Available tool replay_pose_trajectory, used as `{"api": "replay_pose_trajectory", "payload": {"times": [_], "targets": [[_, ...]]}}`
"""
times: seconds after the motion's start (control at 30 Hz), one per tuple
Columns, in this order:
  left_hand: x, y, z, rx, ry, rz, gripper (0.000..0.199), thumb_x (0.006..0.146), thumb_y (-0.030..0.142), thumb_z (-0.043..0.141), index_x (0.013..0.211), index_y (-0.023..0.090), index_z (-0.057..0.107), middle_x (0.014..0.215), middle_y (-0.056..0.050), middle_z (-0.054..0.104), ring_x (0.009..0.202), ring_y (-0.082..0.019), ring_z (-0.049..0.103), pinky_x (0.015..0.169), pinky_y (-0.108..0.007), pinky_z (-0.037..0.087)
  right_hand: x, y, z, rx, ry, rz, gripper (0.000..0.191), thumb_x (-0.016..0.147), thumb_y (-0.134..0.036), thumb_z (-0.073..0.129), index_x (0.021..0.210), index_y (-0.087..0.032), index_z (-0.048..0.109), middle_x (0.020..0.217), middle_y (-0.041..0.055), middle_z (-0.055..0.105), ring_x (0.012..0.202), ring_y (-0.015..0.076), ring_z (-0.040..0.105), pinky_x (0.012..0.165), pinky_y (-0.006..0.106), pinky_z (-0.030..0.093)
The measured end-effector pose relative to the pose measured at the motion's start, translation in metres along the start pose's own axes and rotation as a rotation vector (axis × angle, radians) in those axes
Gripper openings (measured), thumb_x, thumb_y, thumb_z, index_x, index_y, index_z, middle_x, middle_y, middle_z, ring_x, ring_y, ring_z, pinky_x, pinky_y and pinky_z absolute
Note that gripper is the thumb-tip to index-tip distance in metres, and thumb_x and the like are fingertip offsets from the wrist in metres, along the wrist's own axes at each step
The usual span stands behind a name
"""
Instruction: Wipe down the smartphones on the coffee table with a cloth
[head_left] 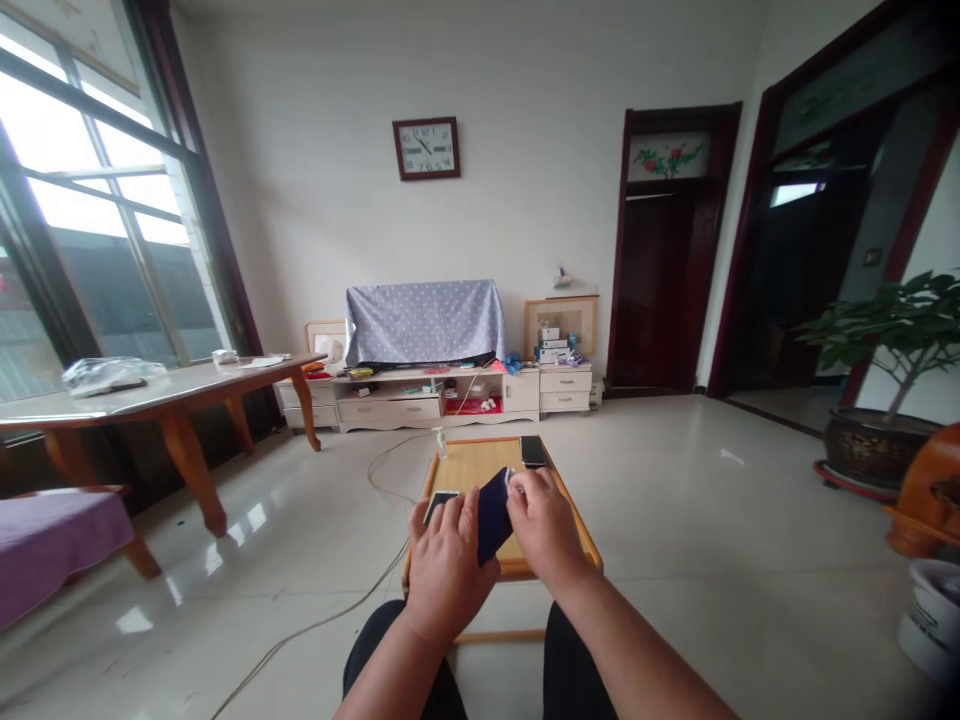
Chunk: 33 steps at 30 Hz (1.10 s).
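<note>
Blue item: one, above your table
Left hand: fingers clasp its 9 o'clock side
Right hand: fingers pinch its 1 o'clock corner
Bottle: one, table's 11 o'clock

Held item above table — cabinet behind.

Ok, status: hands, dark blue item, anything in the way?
Left hand gripping dark blue item; right hand pinching its whitish end; nothing visibly blocking, pump bottle beyond.

A bright window stands at left; a clock hangs on the white wall above a low cabinet, and the glossy pale floor shows patches of reflected light.
</note>
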<state>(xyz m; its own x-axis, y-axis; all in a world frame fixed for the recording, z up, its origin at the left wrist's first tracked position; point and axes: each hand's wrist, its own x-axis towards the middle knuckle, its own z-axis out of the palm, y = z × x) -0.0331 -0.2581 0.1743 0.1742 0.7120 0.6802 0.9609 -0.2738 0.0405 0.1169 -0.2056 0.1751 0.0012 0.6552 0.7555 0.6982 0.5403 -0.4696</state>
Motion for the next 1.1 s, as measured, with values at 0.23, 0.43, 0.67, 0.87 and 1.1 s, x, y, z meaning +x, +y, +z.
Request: {"api": "replay_pose_trajectory", "payload": {"times": [0.23, 0.43, 0.67, 0.87, 1.1], "targets": [[-0.003, -0.004, 0.005, -0.009, -0.001, -0.025, 0.061, 0.083, 0.022, 0.054, 0.143, 0.020, 0.043, 0.118, -0.010, 0.064, 0.111, -0.027, 0.059, 0.118, -0.053, 0.018, -0.028, -0.014, 0.010, 0.010, -0.163, -0.078, 0.018, 0.097, -0.018, 0.045, 0.088, -0.022, 0.061, 0.087, 0.0032, 0.057, 0.072, 0.0163, 0.058, 0.065, 0.027, 0.042], [-0.009, -0.004, 0.004, -0.038, -0.047, -0.025, 0.076, 0.071, 0.025, 0.064, 0.144, 0.021, 0.042, 0.120, -0.010, 0.062, 0.113, -0.029, 0.056, 0.119, -0.054, 0.017, -0.017, -0.001, 0.006, 0.009, -0.047, -0.010, 0.013, 0.094, -0.019, 0.048, 0.092, -0.021, 0.060, 0.094, 0.0052, 0.059, 0.080, 0.0180, 0.060, 0.069, 0.028, 0.044], [-0.016, -0.002, 0.006, -0.063, -0.035, -0.011, 0.067, 0.078, 0.029, 0.059, 0.143, 0.023, 0.044, 0.120, -0.010, 0.063, 0.110, -0.028, 0.058, 0.119, -0.053, 0.017, -0.014, -0.006, 0.015, 0.017, -0.094, -0.053, 0.015, 0.095, -0.021, 0.048, 0.088, -0.022, 0.061, 0.090, 0.0043, 0.059, 0.074, 0.0167, 0.058, 0.066, 0.027, 0.042], [-0.017, -0.003, 0.005, -0.061, -0.058, -0.017, 0.076, 0.072, 0.026, 0.063, 0.145, 0.022, 0.042, 0.122, -0.011, 0.062, 0.113, -0.030, 0.057, 0.119, -0.055, 0.016, -0.008, 0.003, 0.010, -0.021, -0.012, -0.016, 0.013, 0.095, -0.023, 0.048, 0.089, -0.022, 0.060, 0.090, 0.0049, 0.058, 0.078, 0.0188, 0.058, 0.067, 0.029, 0.043], [-0.019, -0.006, 0.009, -0.051, -0.045, -0.011, 0.064, 0.080, 0.027, 0.059, 0.143, 0.022, 0.046, 0.118, -0.010, 0.064, 0.110, -0.028, 0.059, 0.118, -0.053, 0.018, -0.033, -0.014, 0.017, 0.015, -0.164, -0.040, 0.016, 0.097, -0.022, 0.047, 0.091, -0.022, 0.061, 0.090, 0.0044, 0.058, 0.076, 0.0172, 0.059, 0.066, 0.027, 0.042]]}}
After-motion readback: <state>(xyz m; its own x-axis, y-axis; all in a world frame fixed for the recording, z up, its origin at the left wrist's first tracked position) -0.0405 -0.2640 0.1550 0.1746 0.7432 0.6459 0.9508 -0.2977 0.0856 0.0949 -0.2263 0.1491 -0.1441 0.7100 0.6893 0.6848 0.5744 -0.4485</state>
